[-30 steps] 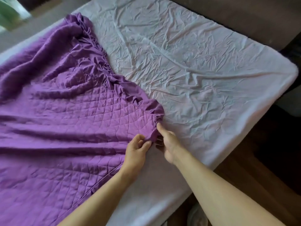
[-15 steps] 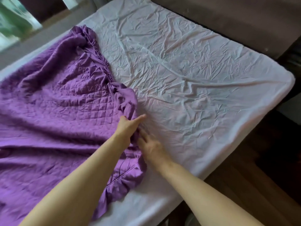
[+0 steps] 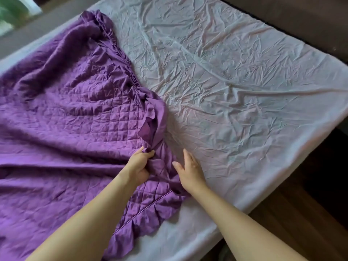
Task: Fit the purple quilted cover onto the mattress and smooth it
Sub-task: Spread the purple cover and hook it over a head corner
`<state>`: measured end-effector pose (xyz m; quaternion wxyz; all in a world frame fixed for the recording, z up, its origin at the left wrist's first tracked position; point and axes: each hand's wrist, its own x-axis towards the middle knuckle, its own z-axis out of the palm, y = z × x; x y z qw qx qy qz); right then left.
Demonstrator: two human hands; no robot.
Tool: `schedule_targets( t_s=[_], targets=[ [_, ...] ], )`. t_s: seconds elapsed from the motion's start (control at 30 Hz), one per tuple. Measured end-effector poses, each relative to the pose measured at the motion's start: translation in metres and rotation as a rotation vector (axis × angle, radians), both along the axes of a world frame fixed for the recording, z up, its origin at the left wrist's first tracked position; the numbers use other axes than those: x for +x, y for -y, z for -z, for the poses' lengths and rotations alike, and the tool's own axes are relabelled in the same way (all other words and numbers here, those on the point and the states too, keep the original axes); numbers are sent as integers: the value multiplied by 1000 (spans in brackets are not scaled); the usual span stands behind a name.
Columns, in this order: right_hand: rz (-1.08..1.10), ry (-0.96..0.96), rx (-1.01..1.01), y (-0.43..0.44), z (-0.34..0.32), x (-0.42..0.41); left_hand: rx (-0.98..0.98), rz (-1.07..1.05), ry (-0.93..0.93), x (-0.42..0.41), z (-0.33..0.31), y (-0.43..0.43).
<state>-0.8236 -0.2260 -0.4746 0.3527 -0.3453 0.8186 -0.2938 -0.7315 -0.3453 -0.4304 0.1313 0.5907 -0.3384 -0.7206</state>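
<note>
The purple quilted cover [image 3: 71, 117] with a ruffled edge lies bunched over the left half of the mattress [image 3: 235, 76], whose right half shows a wrinkled pale lilac sheet. My left hand [image 3: 140, 163] grips a fold of the ruffle near the cover's middle edge. My right hand [image 3: 189, 171] lies just to the right of it, fingers straight and pointing away, resting on the sheet beside the ruffle and holding nothing. The cover's near corner with its ruffle [image 3: 150, 213] lies flat between my forearms.
Dark wooden floor [image 3: 301, 223] runs along the mattress's right side. A dark surface [image 3: 301, 19] borders the far edge. A window with green light [image 3: 13, 14] shows at the top left.
My left hand has closed on the ruffle fold. My right hand has slid out from under the cover's edge and now lies flat on the sheet to the right.
</note>
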Motion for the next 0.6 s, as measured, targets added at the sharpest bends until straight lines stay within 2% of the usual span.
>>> schedule_targets(
  t_s=[0.07,0.13,0.2,0.27,0.33,0.37,0.4,0.47,0.53,0.6],
  targets=[
    [-26,19,101,9,7,3,14,-7,-29,-3,-2,2],
    [38,-26,99,14,5,5,-106,110,75,-5,0,8],
    [79,-144,95,15,4,5,-467,444,338,-6,5,18],
    [144,-276,79,10,1,3,-906,893,582,-12,7,30],
    [222,-368,43,5,-1,-1,-1307,1364,669,-29,-4,36],
    [246,-416,36,3,-2,0,-1439,1613,655,-37,-10,38],
    [274,-445,35,1,-4,-6,-1490,1856,650,-53,-13,40],
    [289,-467,-11,-1,-6,-8,-1393,2172,741,-67,-14,46],
    [264,-440,-30,-4,-2,-11,-1329,2301,815,-77,-11,49],
    [154,-345,41,-4,1,-11,-1338,2341,869,-81,-6,49]
  ],
)
